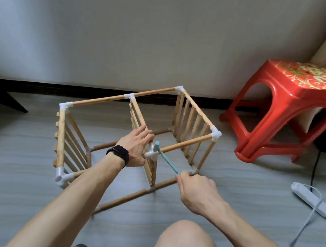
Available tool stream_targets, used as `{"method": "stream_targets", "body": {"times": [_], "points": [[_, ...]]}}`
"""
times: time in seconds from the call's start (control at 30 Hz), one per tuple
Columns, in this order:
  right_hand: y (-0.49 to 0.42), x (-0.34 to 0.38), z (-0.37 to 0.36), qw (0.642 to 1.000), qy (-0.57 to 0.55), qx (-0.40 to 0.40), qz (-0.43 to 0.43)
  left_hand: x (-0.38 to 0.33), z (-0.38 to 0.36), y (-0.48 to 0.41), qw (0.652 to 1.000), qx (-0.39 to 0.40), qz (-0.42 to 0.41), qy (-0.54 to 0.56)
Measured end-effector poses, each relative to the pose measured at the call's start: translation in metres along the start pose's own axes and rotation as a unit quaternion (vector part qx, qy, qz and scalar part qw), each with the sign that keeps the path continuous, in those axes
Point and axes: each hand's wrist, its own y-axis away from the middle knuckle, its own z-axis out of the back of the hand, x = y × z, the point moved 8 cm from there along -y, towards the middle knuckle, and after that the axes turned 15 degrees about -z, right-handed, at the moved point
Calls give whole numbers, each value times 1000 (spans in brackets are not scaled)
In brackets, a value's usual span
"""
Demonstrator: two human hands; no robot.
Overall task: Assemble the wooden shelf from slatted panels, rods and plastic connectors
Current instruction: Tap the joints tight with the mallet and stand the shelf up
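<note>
1. Shelf [102,99] stands on the grey floor near the wall, with three slatted panels upright.
2. Red stool [283,88] is to its right, apart.
3. Left hand [138,144] (watch on the wrist) curls round the middle panel's top rod.
4. Right hand [195,186] grips the end of the mallet [166,160] handle.
5. The mallet's head is at the white connector [150,154], just beside the left fingers.

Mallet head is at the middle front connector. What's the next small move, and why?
Probably one light tap with the mallet on the white connector: its head sits at that joint, the right hand holds the handle end, and the left hand grips the middle panel, bracing it.
</note>
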Motion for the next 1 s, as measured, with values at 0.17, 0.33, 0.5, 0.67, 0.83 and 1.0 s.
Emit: {"method": "stream_targets", "body": {"times": [0.17,0.33,0.5,0.67,0.83,1.0], "points": [[-4,-16,14,998,-45,8,-45,0,0,8,1000,3,11,-2],[-5,-45,37,992,-75,5,-101,1,-9,33,999,35,7,-28],[3,-84,45,981,-118,-33,-151,3,-12,63,985,165,-3,-52],[17,-114,43,966,-166,-51,-194,-23,25,47,985,172,13,-24],[30,-132,35,953,-204,-54,-217,-83,45,-26,998,32,-56,11],[50,-143,29,958,-176,-58,-221,-125,11,-90,993,38,-105,-36]]}}
